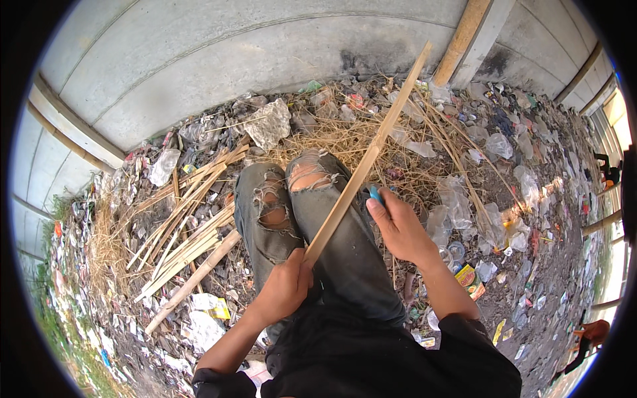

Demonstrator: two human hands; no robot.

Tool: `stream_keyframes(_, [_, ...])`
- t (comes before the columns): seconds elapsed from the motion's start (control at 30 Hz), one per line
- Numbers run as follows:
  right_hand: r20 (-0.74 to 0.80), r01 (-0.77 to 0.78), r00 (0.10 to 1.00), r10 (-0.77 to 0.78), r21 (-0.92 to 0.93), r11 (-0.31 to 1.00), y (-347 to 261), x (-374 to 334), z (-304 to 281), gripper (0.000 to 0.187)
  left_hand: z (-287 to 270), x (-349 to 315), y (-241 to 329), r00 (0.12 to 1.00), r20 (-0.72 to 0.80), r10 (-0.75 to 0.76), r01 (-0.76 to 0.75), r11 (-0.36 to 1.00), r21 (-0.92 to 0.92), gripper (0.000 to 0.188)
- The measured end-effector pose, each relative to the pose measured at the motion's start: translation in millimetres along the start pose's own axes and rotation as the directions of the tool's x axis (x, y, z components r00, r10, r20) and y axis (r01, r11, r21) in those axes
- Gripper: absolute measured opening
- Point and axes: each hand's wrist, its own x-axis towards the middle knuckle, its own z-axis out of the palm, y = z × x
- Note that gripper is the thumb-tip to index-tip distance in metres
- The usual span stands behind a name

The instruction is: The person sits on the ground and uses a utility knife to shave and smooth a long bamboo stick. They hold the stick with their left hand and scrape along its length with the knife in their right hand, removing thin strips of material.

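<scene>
Head view: left hand (285, 290) closed round lower end of bamboo strip (367, 160), which slants up across jeans (361, 262) toward wall (219, 73); right hand (401, 231) gripping blue-handled tool (376, 194) beside it. Strip looks light, springy, splinter-prone; best pinched by flat faces near lower end.

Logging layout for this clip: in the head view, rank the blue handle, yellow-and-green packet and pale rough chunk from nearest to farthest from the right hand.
1. Blue handle: held in the right hand.
2. Yellow-and-green packet: to the hand's right, nearer the body.
3. Pale rough chunk: ahead, to the hand's left.
</scene>
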Motion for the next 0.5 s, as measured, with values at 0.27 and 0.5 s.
stream_keyframes(0.27, [0.227,0.158,0.97,-0.09,-0.306,0.939,-11.0,-28.0,34.0,0.046,17.2,35.4,1.4,0.99,-0.031,0.136,-0.134,0.989,0.056,0.014])
stream_keyframes(0.5, [0.265,0.156,0.962,-0.057,-0.368,0.917,-11.9,-30.3,47.3,0.054,17.9,34.1,-4.0,0.99,-0.053,0.134,-0.13,0.988,0.081,0.015])
